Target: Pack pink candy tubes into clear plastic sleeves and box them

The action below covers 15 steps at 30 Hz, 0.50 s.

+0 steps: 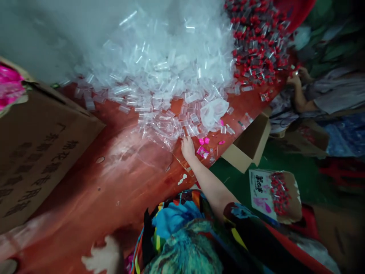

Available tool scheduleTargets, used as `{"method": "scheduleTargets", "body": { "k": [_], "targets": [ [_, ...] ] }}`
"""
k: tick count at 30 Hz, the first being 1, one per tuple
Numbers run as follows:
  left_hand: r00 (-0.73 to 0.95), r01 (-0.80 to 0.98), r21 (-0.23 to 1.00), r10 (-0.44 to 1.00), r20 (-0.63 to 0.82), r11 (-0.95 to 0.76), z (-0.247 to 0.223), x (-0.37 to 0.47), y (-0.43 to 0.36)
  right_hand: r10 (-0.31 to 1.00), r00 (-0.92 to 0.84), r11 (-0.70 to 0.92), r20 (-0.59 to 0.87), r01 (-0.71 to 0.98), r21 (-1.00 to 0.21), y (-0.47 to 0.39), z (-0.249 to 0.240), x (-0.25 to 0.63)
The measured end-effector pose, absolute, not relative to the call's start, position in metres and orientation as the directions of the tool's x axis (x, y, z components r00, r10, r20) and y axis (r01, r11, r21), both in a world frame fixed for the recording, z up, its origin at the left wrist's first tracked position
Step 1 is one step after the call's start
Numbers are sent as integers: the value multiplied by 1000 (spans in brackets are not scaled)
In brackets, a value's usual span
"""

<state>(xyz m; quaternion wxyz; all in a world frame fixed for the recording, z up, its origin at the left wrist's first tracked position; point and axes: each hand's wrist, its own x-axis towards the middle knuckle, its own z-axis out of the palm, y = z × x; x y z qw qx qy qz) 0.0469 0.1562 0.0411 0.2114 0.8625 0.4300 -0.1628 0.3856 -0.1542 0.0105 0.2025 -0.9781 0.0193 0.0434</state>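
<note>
My right hand (188, 147) reaches across the red table to the near edge of a heap of small clear plastic cases (192, 118). Its fingers are bent close together against the cases; what lies between them is too small to make out. Left of it rests a crumpled clear plastic bag (162, 131). Just right of the hand are bright pink pieces (204, 141) and a pink printed packet (202, 152). My left hand (102, 257), blurred at the lower left, has its fingers spread, with nothing visible in them.
A large cardboard box (42, 152) with pink contents stands left. Red-capped clear pieces (256, 42) are heaped at the back right, by a red basin (299, 13). An open carton (248, 144) adjoins the table's right edge. Another person's hands (296, 78) work beyond it.
</note>
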Motion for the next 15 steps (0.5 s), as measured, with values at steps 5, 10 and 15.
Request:
{"method": "scheduleTargets", "body": {
  "k": [5, 10, 15],
  "targets": [
    [903, 425, 630, 358, -239, -650, 56, 155, 121, -38, 981, -878, -188, -122, -462, -157, 16, 389],
    [918, -242, 728, -393, -42, -642, 71, 297, 22, -81, 971, -721, -226, -214, -659, -160, 22, 385],
    [814, -397, 639, -574, -87, -659, 51, 397, -26, -222, 933, -367, -284, -350, -862, -167, 27, 385]
  ]
}}
